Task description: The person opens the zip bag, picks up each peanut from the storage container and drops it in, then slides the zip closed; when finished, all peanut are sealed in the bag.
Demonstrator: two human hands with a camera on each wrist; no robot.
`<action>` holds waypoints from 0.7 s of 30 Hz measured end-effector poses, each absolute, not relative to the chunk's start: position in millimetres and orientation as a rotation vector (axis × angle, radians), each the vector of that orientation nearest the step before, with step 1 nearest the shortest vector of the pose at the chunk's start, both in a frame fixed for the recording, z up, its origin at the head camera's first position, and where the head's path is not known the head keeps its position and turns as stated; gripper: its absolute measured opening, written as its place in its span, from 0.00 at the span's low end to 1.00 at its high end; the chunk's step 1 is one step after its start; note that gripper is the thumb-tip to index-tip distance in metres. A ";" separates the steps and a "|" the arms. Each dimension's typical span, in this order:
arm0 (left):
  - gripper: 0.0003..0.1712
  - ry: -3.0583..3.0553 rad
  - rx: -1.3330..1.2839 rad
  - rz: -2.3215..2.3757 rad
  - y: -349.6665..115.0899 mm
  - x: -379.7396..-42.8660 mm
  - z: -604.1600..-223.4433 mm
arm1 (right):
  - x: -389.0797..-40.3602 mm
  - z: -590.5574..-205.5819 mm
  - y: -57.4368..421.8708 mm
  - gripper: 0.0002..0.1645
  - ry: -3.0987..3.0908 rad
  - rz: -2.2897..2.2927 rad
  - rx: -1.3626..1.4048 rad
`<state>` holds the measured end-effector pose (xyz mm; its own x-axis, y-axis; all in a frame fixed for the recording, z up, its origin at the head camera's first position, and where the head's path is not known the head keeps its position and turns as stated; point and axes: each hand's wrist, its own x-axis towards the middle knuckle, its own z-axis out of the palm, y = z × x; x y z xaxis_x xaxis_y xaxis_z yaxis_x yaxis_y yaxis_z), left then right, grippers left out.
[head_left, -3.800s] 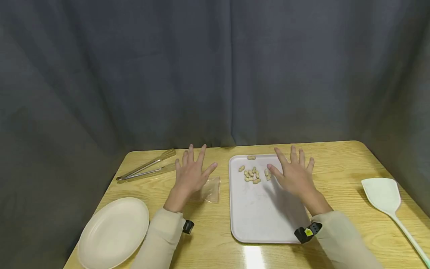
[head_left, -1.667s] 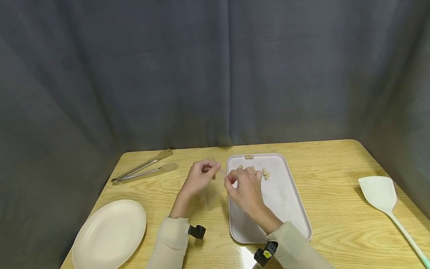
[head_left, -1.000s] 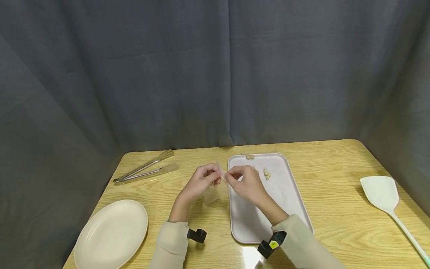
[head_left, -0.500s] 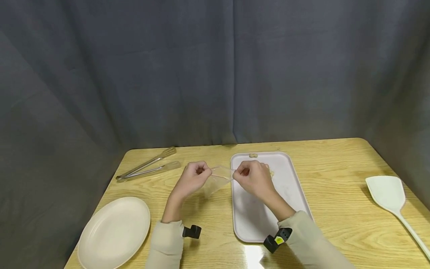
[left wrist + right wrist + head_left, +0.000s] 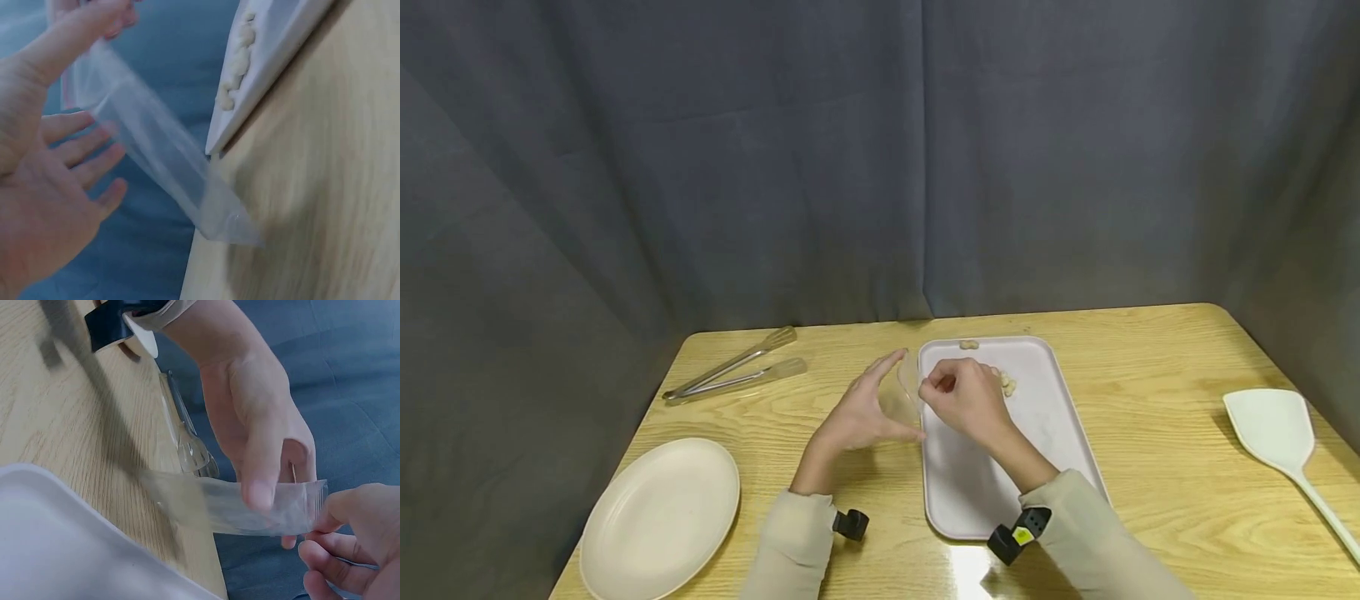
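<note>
A clear zip bag hangs between my hands above the table, beside the tray's left edge. My right hand pinches the bag at its mouth; in the right wrist view its fingertips grip the ribbed end. My left hand spreads thumb and fingers apart around the bag. In the left wrist view the left hand's fingers are straight, and the bag slants down from the hands, looking flat. Peanuts lie on the pale tray, partly hidden behind my right hand.
At the left stands a cream oval plate. Metal tongs lie spread behind it. A white spatula rests along the right side. A dark curtain hangs behind the table's far edge.
Both hands came in from spread-out positions and lifted the bag off the table. They pulled its mouth apart. The left hand has since released its pinch and spread its fingers beside the bag.
</note>
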<state>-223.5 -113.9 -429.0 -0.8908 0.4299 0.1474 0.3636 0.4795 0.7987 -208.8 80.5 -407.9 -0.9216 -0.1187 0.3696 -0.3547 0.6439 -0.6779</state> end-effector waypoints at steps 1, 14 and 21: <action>0.60 2.654 0.717 1.426 -112.2 -224.2 -430.1 | -209.1 -407.6 80.9 0.08 -2.578 1.152 0.378; 0.35 2.603 0.702 1.726 -115.7 -226.4 -433.6 | -212.1 -402.1 88.1 0.08 -2.583 1.193 0.373; 0.38 2.519 0.650 1.784 -117.2 -229.5 -438.4 | -233.7 -389.6 129.5 0.08 -2.690 1.150 0.347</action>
